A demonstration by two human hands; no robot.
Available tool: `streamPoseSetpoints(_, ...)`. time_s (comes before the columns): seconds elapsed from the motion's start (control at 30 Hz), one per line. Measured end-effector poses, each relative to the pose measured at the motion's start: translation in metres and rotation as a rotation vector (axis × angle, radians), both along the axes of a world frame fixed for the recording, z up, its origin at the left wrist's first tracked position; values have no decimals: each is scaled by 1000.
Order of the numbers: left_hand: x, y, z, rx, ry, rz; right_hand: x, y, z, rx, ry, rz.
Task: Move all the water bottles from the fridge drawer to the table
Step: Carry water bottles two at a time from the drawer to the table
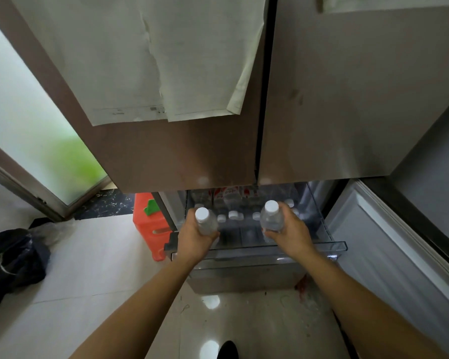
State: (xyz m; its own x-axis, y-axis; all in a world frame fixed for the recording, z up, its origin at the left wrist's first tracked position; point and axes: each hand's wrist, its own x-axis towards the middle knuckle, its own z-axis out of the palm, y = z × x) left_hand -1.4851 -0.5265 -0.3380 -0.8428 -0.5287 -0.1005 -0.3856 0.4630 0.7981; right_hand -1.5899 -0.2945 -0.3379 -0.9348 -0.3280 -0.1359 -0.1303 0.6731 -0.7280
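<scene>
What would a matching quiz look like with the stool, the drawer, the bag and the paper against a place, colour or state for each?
Things:
1 stool
2 drawer
3 bag
4 paper

Matches:
A hangs on the fridge door
B orange
C dark, on the floor
D pulled open

Pairs: 1-B, 2-D, 3-C, 4-A

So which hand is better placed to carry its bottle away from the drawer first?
Probably left, narrowly. The left hand grips the left bottle at the left edge of the drawer, beside open floor; the right hand grips the right bottle over the remaining bottles.
</scene>
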Motion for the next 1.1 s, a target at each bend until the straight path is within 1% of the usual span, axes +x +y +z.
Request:
streamPoseSetpoints(0.1,17,9,27,-12,140,34,15,5,20,-43,132,96)
streamPoseSetpoints(0.2,42,23,61,-19,264,135,34,3,42,-109,294,214)
streamPoseSetpoints(0.33,103,39,105,-70,362,283,70,-17,67,-287,454,325)
streamPoseSetpoints(0.43,168,44,122,-152,345,385,110,-46,80,-432,452,390)
streamPoseSetpoints(0.53,236,32,130,-265,278,458,161,-76,91,-522,388,454)
streamPoseSetpoints(0.6,281,22,137,-269,230,535,197,-94,98,-568,348,501)
streamPoseSetpoints(0.67,328,11,142,-259,228,622,236,-112,104,-577,339,582)
streamPoseSetpoints(0.83,457,-13,157,-329,238,798,343,-167,116,-548,479,850)
streamPoseSetpoints(1.0,615,-45,163,-426,256,962,478,-237,124,-570,482,979)
streamPoseSetpoints(1.1,717,-66,166,-467,254,1041,570,-286,126,-569,515,1053)
